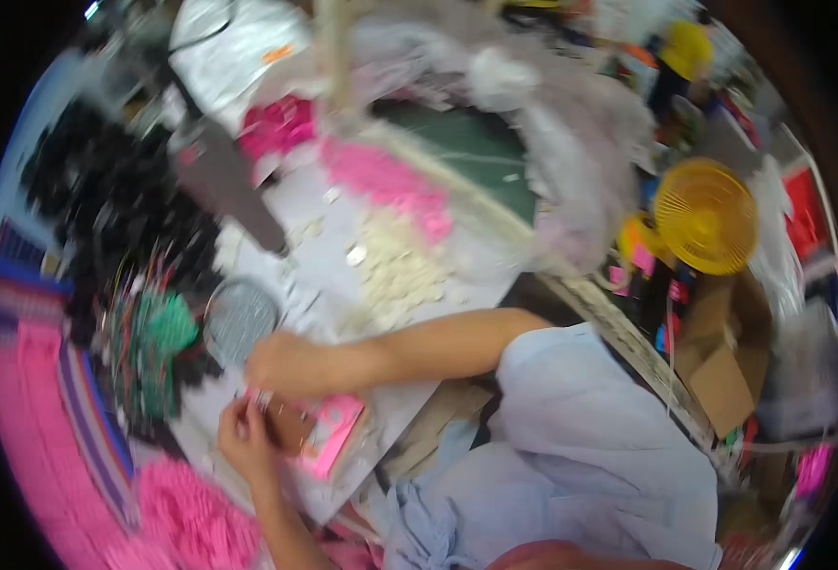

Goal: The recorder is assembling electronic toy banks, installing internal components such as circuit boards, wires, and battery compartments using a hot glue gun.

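Note:
A pink plastic casing with a brown panel set in it lies on the white work surface in front of me. My left hand is at its left end, thumb and fingers bent together in a pinch; what is between them is too small to make out. Curled over the far left corner of the casing is my right hand, closed, with its fingertips hidden beneath it. Just beyond it stands a round dish of small grey metal parts, probably screws.
A dark electric screwdriver hangs above the table, tip downward. Cream pieces and pink pieces lie heaped behind my right forearm. Black parts and a wired green bundle sit to the left. A yellow basket stands right.

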A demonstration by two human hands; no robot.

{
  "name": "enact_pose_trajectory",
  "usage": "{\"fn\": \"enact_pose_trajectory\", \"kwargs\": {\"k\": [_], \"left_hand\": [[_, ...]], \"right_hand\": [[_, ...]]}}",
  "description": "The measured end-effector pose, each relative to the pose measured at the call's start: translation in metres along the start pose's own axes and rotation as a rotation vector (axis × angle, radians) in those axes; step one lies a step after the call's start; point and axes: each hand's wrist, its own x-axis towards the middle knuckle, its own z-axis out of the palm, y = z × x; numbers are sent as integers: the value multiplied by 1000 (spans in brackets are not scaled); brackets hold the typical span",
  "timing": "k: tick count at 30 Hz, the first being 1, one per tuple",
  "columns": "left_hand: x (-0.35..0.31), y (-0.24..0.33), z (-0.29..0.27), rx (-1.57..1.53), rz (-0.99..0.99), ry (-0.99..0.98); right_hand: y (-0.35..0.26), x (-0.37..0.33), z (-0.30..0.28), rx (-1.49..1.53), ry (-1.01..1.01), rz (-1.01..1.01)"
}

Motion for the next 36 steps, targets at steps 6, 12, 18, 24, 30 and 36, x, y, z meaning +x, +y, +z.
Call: {"fn": "enact_pose_trajectory", "kwargs": {"k": [6,12,18,24,30,36], "left_hand": [[23,32,4,105,457,-181],[22,35,-26,67,178,-517],[19,39,-3,336,365,-346],[34,48,7,555,462,-503],[46,61,21,810,487,-713],[59,79,28,873,376,-936]], "right_hand": [[5,-22,-14,91,-137,-81],[-22,-30,-42,131,-333,120],[-27,-49,-41,192,-215,147],[-31,-58,-36,203,-51,178],[-32,-56,-35,232,-3,119],[-29,-56,-35,218,-21,128]]}}
